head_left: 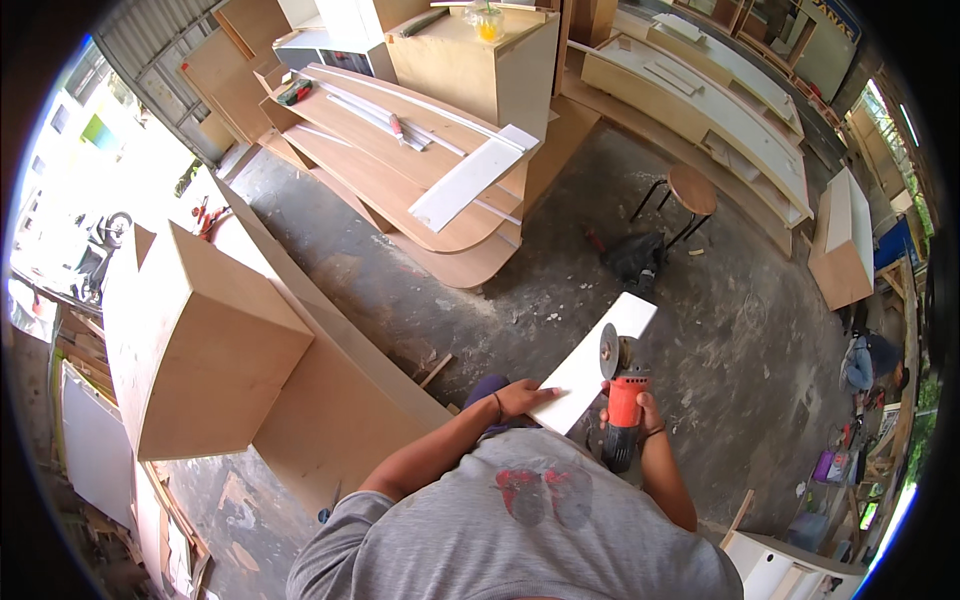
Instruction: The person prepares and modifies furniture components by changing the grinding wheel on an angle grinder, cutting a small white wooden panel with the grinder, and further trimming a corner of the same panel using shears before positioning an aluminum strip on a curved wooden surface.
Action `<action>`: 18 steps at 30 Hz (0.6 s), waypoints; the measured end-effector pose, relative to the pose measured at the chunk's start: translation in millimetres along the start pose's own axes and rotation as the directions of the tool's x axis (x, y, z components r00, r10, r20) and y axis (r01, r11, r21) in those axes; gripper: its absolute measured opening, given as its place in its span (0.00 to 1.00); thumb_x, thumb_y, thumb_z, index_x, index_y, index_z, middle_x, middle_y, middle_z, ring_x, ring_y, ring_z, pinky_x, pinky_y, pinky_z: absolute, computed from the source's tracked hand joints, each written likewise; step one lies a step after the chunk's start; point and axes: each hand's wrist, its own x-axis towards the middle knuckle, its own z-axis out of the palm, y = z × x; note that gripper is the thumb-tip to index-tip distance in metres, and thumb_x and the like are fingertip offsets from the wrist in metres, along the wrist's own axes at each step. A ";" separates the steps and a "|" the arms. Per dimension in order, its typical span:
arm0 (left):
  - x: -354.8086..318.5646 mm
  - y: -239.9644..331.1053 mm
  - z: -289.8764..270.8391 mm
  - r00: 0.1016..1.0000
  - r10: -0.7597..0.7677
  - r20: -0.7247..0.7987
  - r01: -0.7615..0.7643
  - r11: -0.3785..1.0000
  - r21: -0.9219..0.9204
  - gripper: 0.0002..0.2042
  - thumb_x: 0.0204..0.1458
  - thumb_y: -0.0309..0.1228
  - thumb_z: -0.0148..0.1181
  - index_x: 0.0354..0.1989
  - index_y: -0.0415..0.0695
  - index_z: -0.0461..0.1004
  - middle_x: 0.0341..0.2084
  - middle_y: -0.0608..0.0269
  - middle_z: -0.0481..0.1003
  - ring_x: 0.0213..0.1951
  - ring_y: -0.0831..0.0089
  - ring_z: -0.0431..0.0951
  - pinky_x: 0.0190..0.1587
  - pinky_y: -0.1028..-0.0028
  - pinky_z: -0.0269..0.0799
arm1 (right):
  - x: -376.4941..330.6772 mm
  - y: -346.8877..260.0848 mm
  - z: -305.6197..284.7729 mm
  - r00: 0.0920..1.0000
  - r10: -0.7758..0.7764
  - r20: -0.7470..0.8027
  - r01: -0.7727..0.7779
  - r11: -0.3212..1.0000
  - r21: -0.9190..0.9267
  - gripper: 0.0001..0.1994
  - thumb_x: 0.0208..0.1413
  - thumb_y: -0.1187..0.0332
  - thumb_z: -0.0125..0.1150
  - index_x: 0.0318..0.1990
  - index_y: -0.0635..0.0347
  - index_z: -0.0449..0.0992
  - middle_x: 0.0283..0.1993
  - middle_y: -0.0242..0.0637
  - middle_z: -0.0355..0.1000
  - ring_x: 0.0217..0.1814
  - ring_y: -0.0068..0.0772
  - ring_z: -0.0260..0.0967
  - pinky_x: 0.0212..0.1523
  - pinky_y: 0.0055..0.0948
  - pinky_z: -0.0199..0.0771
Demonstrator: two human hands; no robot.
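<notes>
Workshop seen from above. The left hand (522, 398) presses flat on the near end of a white board (592, 363), fingers spread over its edge; the board slants up and away over the concrete floor (500, 290), and what bears it underneath is hidden. The right hand (632, 408) is wrapped tight round the orange body of an angle grinder (620, 400), whose disc (608, 351) stands at the board's right edge; whether disc and board touch is unclear. The grinder's rear is hidden behind the forearm. A round stool (691, 188) stands well beyond.
</notes>
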 end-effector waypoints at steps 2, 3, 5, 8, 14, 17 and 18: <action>31.5 -5.4 -23.2 0.996 0.086 -0.023 -0.082 0.985 0.149 0.30 0.52 0.56 0.52 0.32 0.33 0.76 0.23 0.55 0.75 0.28 0.75 0.75 0.26 0.72 0.71 | 33.1 -23.5 9.1 0.993 0.076 0.092 -0.072 0.996 -0.048 0.39 0.37 0.48 0.65 0.55 0.66 0.63 0.33 0.51 0.73 0.29 0.42 0.75 0.30 0.37 0.79; 45.8 -1.4 -36.5 0.996 0.083 -0.022 -0.078 0.985 0.151 0.30 0.52 0.56 0.52 0.32 0.33 0.76 0.23 0.55 0.75 0.28 0.75 0.75 0.26 0.72 0.71 | 51.4 -34.1 6.9 0.988 0.104 0.114 -0.094 0.991 -0.091 0.37 0.38 0.48 0.65 0.53 0.64 0.64 0.32 0.50 0.74 0.28 0.40 0.75 0.29 0.35 0.79; 71.5 17.6 -60.8 0.983 0.182 0.009 -0.169 0.895 0.412 0.32 0.51 0.58 0.50 0.31 0.33 0.76 0.22 0.54 0.75 0.27 0.74 0.76 0.24 0.71 0.72 | 86.8 -44.6 -9.9 0.989 0.146 0.032 -0.141 0.982 -0.127 0.36 0.38 0.48 0.65 0.52 0.64 0.65 0.32 0.49 0.74 0.28 0.39 0.74 0.29 0.35 0.78; 88.6 75.8 -98.9 0.996 0.044 0.084 -0.081 0.848 0.523 0.35 0.52 0.62 0.43 0.38 0.36 0.76 0.31 0.49 0.76 0.37 0.64 0.75 0.45 0.60 0.58 | 132.1 -61.8 -7.4 0.972 0.212 -0.103 -0.228 0.955 -0.190 0.32 0.38 0.49 0.65 0.48 0.62 0.68 0.32 0.47 0.74 0.28 0.37 0.74 0.29 0.33 0.78; 136.2 92.3 -200.7 0.933 0.143 -0.330 -0.070 0.972 0.223 0.31 0.50 0.59 0.52 0.38 0.35 0.74 0.32 0.48 0.75 0.37 0.63 0.75 0.36 0.65 0.71 | 203.5 -85.8 32.6 0.989 0.083 -0.124 -0.112 0.963 -0.244 0.27 0.40 0.56 0.64 0.49 0.60 0.68 0.35 0.37 0.72 0.32 0.30 0.72 0.34 0.29 0.76; 157.8 62.9 -286.1 0.268 0.541 -0.797 0.251 0.760 0.600 0.37 0.40 0.54 0.64 0.54 0.40 0.65 0.55 0.41 0.63 0.58 0.49 0.62 0.58 0.59 0.58 | 220.8 -94.9 48.3 0.984 0.046 -0.170 -0.092 0.958 -0.273 0.27 0.40 0.57 0.64 0.48 0.60 0.68 0.35 0.36 0.71 0.32 0.29 0.72 0.33 0.29 0.76; 161.1 66.3 -307.6 0.145 0.380 -0.914 0.317 0.857 0.407 0.39 0.39 0.54 0.65 0.56 0.41 0.62 0.57 0.41 0.60 0.59 0.48 0.61 0.59 0.57 0.57 | 226.5 -98.1 53.3 0.985 0.015 -0.173 -0.071 0.945 -0.318 0.27 0.40 0.57 0.64 0.48 0.61 0.68 0.35 0.36 0.71 0.32 0.29 0.72 0.33 0.29 0.76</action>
